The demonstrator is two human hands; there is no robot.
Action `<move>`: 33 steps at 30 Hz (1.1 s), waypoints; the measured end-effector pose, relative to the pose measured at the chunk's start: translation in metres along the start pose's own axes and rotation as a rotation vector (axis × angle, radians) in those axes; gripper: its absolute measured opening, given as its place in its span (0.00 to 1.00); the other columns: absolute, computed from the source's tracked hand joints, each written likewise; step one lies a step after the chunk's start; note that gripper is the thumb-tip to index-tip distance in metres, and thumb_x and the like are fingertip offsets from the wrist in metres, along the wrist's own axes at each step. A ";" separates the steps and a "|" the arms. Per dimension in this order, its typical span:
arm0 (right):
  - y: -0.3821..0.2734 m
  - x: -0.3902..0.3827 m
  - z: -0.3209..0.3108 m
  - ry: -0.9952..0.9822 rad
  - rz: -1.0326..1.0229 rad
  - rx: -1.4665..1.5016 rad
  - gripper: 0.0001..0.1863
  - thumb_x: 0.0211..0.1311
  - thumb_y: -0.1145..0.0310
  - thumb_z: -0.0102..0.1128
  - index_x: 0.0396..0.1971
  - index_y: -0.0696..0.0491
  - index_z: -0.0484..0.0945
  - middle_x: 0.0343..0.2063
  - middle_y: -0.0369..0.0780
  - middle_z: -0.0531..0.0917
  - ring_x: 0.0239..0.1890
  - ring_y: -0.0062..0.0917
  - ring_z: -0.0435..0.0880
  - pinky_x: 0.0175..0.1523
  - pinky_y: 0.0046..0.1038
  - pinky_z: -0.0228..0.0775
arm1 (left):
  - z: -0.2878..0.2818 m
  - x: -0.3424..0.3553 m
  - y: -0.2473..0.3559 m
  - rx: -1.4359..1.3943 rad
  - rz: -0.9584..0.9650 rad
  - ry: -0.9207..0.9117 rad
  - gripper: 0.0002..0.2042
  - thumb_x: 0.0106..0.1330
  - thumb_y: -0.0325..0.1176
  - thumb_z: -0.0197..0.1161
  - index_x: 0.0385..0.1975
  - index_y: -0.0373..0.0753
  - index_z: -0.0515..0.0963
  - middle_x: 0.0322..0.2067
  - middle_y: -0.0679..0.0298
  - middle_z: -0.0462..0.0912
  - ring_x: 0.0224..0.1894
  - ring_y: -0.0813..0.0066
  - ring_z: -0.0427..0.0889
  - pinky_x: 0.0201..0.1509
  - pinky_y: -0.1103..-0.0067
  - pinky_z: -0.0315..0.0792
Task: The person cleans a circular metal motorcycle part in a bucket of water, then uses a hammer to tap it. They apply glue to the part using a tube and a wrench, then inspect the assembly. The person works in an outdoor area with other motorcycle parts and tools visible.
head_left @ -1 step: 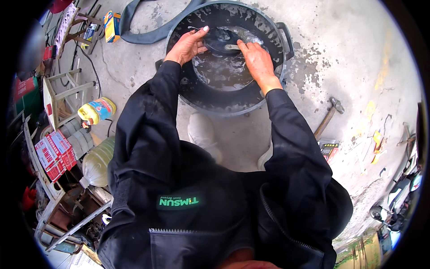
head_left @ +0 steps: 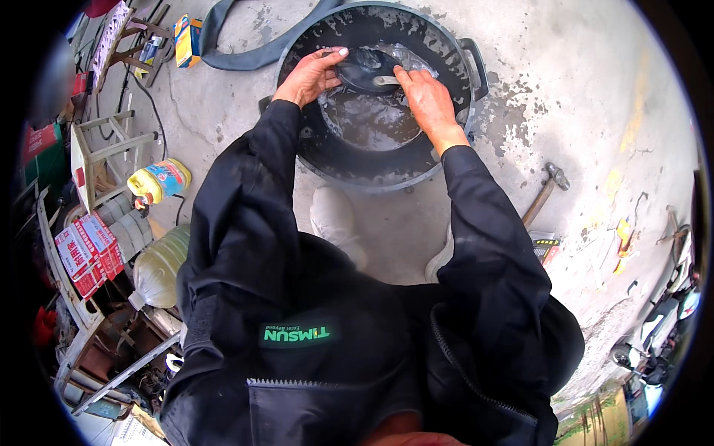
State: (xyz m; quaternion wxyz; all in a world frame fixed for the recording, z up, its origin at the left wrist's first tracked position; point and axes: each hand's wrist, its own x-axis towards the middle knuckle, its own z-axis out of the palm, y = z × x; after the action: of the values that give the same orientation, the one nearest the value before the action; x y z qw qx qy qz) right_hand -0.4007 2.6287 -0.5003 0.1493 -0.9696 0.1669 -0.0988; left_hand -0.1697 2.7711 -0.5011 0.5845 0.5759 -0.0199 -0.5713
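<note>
Both of my hands are over a round black tub [head_left: 372,167] with murky, foamy water [head_left: 372,123] in its bottom. A dark, glossy, rounded piece [head_left: 361,74], which looks like black rubber, is between them. My left hand [head_left: 309,78] grips its left edge, with the thumb on top and the fingers curled below. My right hand [head_left: 429,99] pinches a small pale, flat strip [head_left: 385,80] against the piece's right side. The strip's exact kind cannot be made out, and the piece's underside is hidden.
A grey-black rubber tube [head_left: 249,59] lies on the concrete beside a blue-and-yellow box [head_left: 187,41]. A hammer [head_left: 547,193] lies to the right. At left are a yellow jug [head_left: 160,181], a red-and-white carton [head_left: 89,255], a large clear bottle [head_left: 160,267] and a stool frame [head_left: 111,152].
My hands have barely moved. The dark piece has tilted slightly, and more of its rounded face shows between them.
</note>
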 end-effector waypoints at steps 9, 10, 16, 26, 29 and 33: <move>0.031 0.036 -0.092 0.135 -0.378 -0.395 0.25 0.54 0.73 0.56 0.55 0.54 0.69 0.35 0.35 0.74 0.43 0.26 0.77 0.43 0.28 0.75 | 0.042 -0.026 0.048 0.741 0.006 -0.216 0.21 0.61 0.48 0.70 0.49 0.45 0.77 0.42 0.73 0.80 0.47 0.85 0.74 0.52 0.77 0.68; 0.044 0.035 -0.111 0.096 -0.386 -0.445 0.23 0.55 0.72 0.56 0.53 0.54 0.71 0.35 0.35 0.74 0.43 0.26 0.77 0.43 0.28 0.74 | 0.061 -0.025 0.046 0.749 0.132 -0.207 0.25 0.60 0.48 0.70 0.53 0.43 0.75 0.44 0.69 0.80 0.51 0.82 0.74 0.54 0.75 0.69; 0.083 0.004 -0.251 0.018 -0.556 -0.843 0.08 0.53 0.66 0.54 0.27 0.52 0.79 0.30 0.37 0.76 0.37 0.28 0.77 0.38 0.30 0.71 | 0.236 -0.025 0.043 1.088 0.687 -0.222 0.21 0.59 0.42 0.71 0.48 0.35 0.78 0.34 0.56 0.85 0.38 0.70 0.84 0.45 0.75 0.75; 0.153 -0.093 -0.270 0.047 -0.266 -1.025 0.23 0.51 0.69 0.62 0.51 0.52 0.75 0.34 0.32 0.75 0.39 0.18 0.77 0.35 0.23 0.72 | 0.350 -0.021 0.003 1.122 0.824 -0.419 0.20 0.62 0.37 0.70 0.51 0.34 0.77 0.31 0.56 0.85 0.33 0.74 0.82 0.42 0.73 0.75; 0.148 -0.097 -0.273 0.096 -0.283 -0.879 0.19 0.55 0.65 0.56 0.47 0.53 0.77 0.29 0.34 0.76 0.33 0.24 0.78 0.35 0.28 0.70 | 0.359 0.001 -0.018 1.094 0.644 -0.536 0.19 0.62 0.35 0.70 0.51 0.35 0.78 0.32 0.58 0.85 0.35 0.76 0.81 0.42 0.75 0.75; 0.183 -0.118 -0.228 0.115 0.127 -0.609 0.33 0.56 0.72 0.60 0.65 0.53 0.65 0.42 0.40 0.77 0.44 0.31 0.80 0.43 0.32 0.75 | 0.331 0.045 -0.094 0.859 0.426 -0.351 0.16 0.64 0.35 0.68 0.48 0.34 0.80 0.33 0.62 0.85 0.36 0.79 0.79 0.44 0.76 0.74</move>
State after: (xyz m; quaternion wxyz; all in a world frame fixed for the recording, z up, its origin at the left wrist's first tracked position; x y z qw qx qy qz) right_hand -0.6192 2.4471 -0.3626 -0.1516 -0.9502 0.2571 -0.0894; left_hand -0.4397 2.5544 -0.4837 0.3864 0.6427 -0.4677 -0.4678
